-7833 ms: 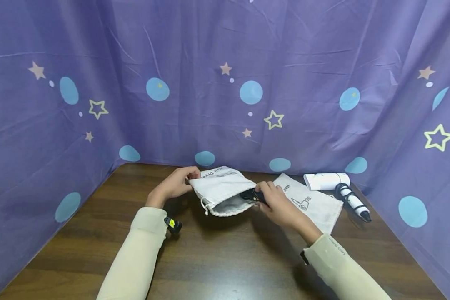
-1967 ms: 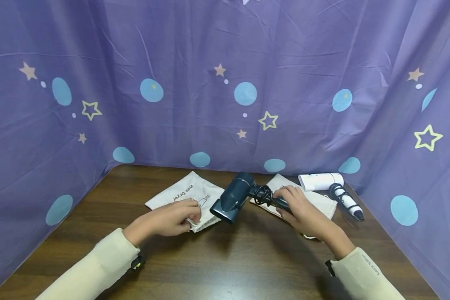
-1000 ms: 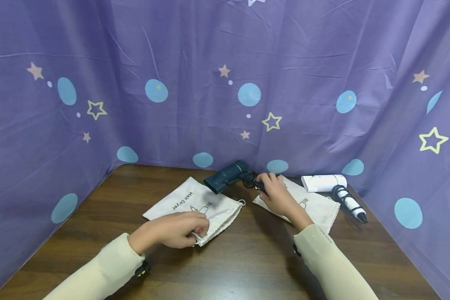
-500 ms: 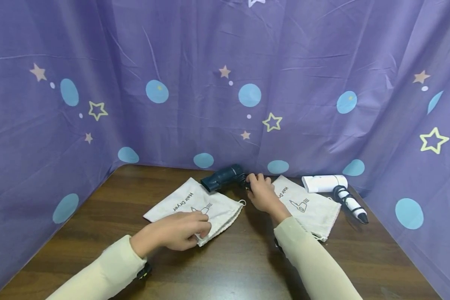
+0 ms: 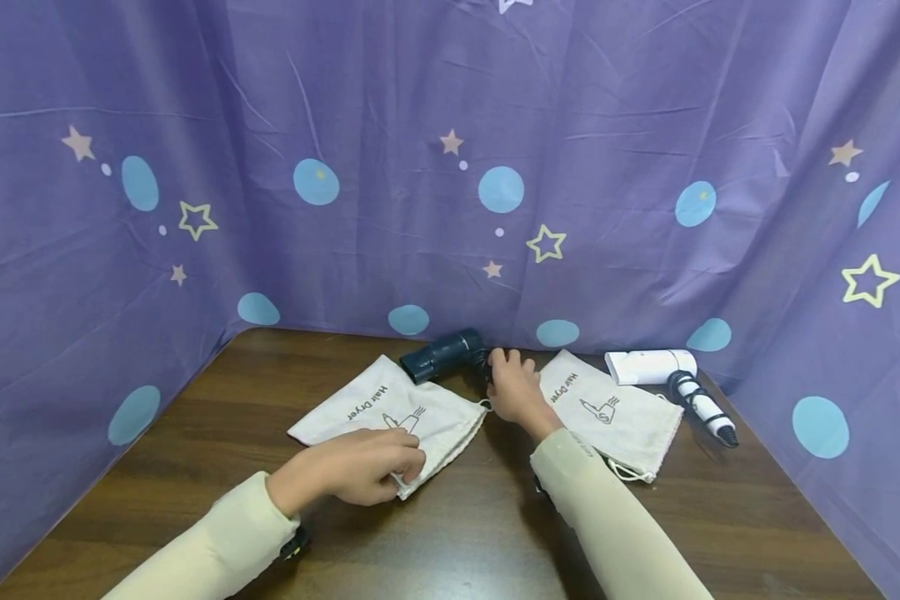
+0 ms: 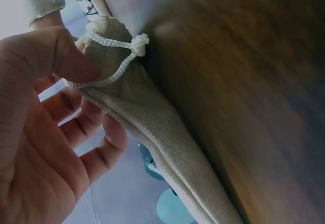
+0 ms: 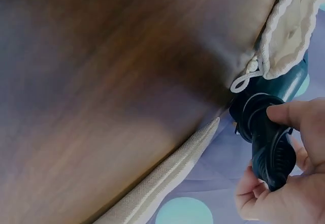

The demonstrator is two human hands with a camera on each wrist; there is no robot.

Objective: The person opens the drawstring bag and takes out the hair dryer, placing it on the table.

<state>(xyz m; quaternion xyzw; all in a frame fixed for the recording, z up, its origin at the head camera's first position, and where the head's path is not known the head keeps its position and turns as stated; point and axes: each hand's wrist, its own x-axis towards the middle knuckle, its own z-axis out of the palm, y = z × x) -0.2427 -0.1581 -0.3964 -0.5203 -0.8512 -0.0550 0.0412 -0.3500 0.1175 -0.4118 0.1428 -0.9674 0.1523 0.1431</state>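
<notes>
A dark teal hair dryer (image 5: pixel 444 356) lies at the back of the table, its nozzle end beside the left drawstring bag (image 5: pixel 363 402). My right hand (image 5: pixel 516 390) holds its folded handle (image 7: pixel 274 153), which has black cord wound round it; in the right wrist view the thumb lies along one side and fingers show on the other. That white cloth bag, printed "Hair Dryer", lies flat. My left hand (image 5: pixel 363 468) pinches the near corner of its mouth, with the thumb over the knotted drawstring (image 6: pixel 119 43) and fingers behind the cloth.
A second printed drawstring bag (image 5: pixel 622 425) lies flat right of my right hand. Beyond it, a white hair dryer (image 5: pixel 648 367) rests near the back right corner, black cord round its handle. A purple patterned curtain (image 5: pixel 450 250) encloses the wooden table (image 5: pixel 435 550).
The dark hair dryer came out of the left bag in my right hand and went down at the back. The bag, earlier lifted, now lies flat. Lately my right hand shifted slightly left.
</notes>
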